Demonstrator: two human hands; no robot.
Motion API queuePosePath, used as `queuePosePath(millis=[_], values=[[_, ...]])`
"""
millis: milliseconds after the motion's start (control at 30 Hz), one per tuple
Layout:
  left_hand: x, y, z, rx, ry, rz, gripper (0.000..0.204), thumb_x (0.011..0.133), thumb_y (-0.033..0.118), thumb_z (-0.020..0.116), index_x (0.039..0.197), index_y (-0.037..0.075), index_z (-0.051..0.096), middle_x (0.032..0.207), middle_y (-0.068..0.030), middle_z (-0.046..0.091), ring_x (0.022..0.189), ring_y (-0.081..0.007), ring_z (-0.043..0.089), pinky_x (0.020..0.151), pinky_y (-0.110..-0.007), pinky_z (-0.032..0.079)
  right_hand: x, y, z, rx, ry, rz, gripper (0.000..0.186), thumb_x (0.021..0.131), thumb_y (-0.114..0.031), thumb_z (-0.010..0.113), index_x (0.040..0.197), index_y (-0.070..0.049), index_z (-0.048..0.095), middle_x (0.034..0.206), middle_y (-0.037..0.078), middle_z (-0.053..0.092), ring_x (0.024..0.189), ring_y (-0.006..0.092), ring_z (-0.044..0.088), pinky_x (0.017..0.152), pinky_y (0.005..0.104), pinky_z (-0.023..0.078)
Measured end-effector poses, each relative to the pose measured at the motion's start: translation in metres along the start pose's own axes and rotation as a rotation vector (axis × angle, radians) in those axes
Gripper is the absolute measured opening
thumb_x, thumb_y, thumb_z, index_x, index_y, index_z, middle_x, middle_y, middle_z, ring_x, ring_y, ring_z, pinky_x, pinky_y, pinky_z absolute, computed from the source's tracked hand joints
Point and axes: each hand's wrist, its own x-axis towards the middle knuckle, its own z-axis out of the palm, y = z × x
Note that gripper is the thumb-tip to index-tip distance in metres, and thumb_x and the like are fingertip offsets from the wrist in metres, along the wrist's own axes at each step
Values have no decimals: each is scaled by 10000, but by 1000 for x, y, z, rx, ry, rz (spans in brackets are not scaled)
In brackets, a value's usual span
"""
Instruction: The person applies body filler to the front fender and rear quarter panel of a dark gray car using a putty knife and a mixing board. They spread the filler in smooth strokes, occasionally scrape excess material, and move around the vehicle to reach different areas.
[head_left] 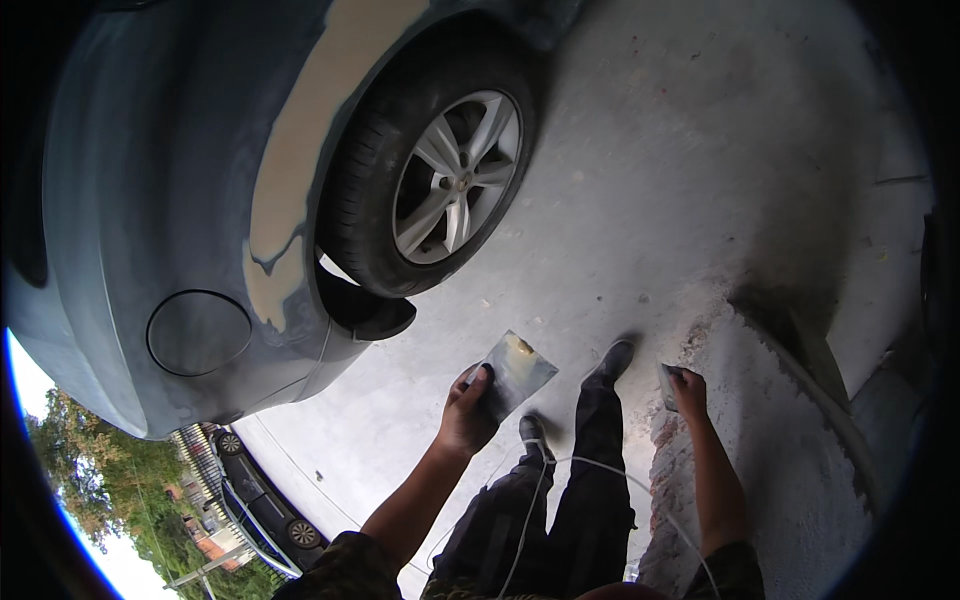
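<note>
Grey plate: flat, four-cornered and smeared [515, 388], it is in your left hand [468, 415], thumb across its upper face; a cream-coloured dab of paste [521, 346] sits near its far edge.
Right hand: yours [689, 393] is closed around a small, thin, dark grey flat tool [667, 387], well apart from the plate and out to your right; its exact shape is partly hidden by your fingers.
Car body: dull blue-grey panels [200, 230] rise ahead of you on the left, apart from both hands.
Cream band: a long, curved, matte patch [288, 170] follows the wheel arch, its ragged lower end near the round, closed flap [199, 332].
Wheel: black rubber tyre [355, 200] around a silver spoked metal rim [462, 183], under the arch.
Ground: pale grey concrete floor [640, 180], with a rough-edged grey ledge [760, 460] below your right hand.
Legs: you stand in dark trousers [590, 470] and dark shoes [617, 357]; a thin white cord [610, 467] crosses in front of them.
Outside: a black car [262, 495] and green trees [110, 455] show at lower left.
</note>
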Motion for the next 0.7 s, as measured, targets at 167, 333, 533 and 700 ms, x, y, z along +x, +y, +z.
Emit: queuePosePath(millis=[167, 333, 533, 700], values=[[11, -7, 18, 39, 17, -20, 313, 972, 251, 593, 1164, 6, 568, 1093, -86, 647, 1009, -192, 631, 916, -336, 496, -4, 2, 5, 68, -27, 61, 263, 859, -209, 610, 958, 26, 676, 816, 221, 666, 751, 327, 667, 684, 406, 500], [25, -5, 34, 68, 75, -54, 294, 969, 256, 597, 1142, 20, 571, 1065, -83, 645, 989, -189, 631, 905, -333, 499, -3, 0, 8, 64, -32, 39, 279, 856, -210, 606, 1005, 13, 685, 839, 221, 676, 765, 326, 669, 706, 401, 504], [48, 3, 31, 20, 35, -56, 288, 963, 266, 608, 1134, 36, 584, 1055, -73, 653, 999, -179, 631, 924, -335, 496, -6, 43, 18, 53, -33, 127, 337, 863, -239, 599, 1010, 54, 672, 915, 241, 681, 854, 377, 656, 800, 442, 492], [66, 1, 22, 16, 75, -43, 288, 971, 253, 596, 1153, 31, 585, 1068, -64, 655, 1022, -175, 629, 929, -334, 490, -6, 85, 41, -110, -60, 182, 374, 893, -284, 572, 998, 65, 656, 966, 260, 649, 928, 412, 599, 871, 472, 450]])
